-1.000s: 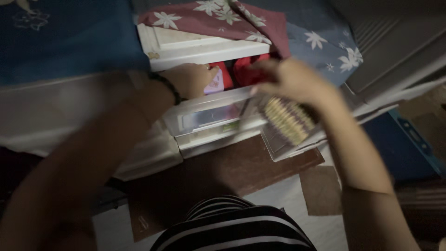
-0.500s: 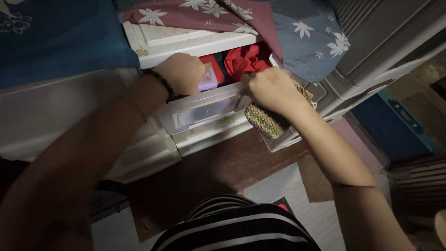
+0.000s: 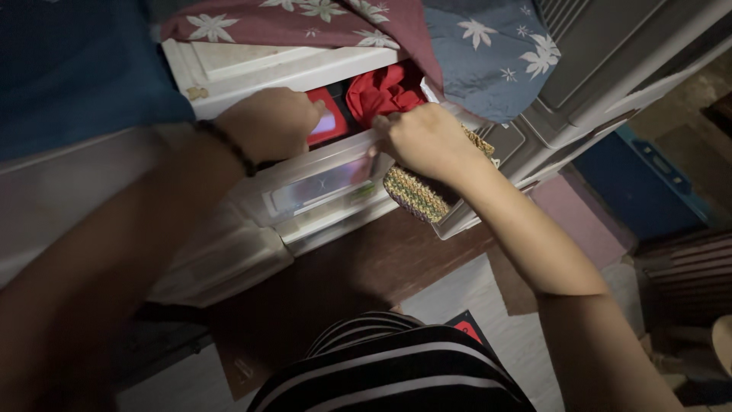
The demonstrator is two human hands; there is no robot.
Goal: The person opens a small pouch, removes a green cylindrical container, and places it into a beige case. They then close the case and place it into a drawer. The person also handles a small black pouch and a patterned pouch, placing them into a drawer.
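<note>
A clear plastic drawer (image 3: 320,187) stands pulled out of a white drawer unit (image 3: 252,69). Inside it lie a red cloth (image 3: 381,88) and a small pink-purple box (image 3: 324,126). My left hand (image 3: 267,122), with a dark bracelet at the wrist, is curled over the drawer's front rim, right beside the box. My right hand (image 3: 423,141) grips a woven, striped pouch (image 3: 415,194) and presses against the drawer's front right corner. The pouch hangs outside the drawer front, under my palm.
A maroon floral cloth (image 3: 305,19) and a blue-grey floral cloth (image 3: 488,53) drape over the unit's top. A dark blue cloth (image 3: 76,69) covers the left. A grey cabinet (image 3: 610,53) and a blue crate (image 3: 648,183) stand to the right; a brown mat (image 3: 366,275) lies below.
My right hand has carried the woven pouch up and left, from beside the unit to the drawer's front corner. My left hand has stayed on the drawer rim.
</note>
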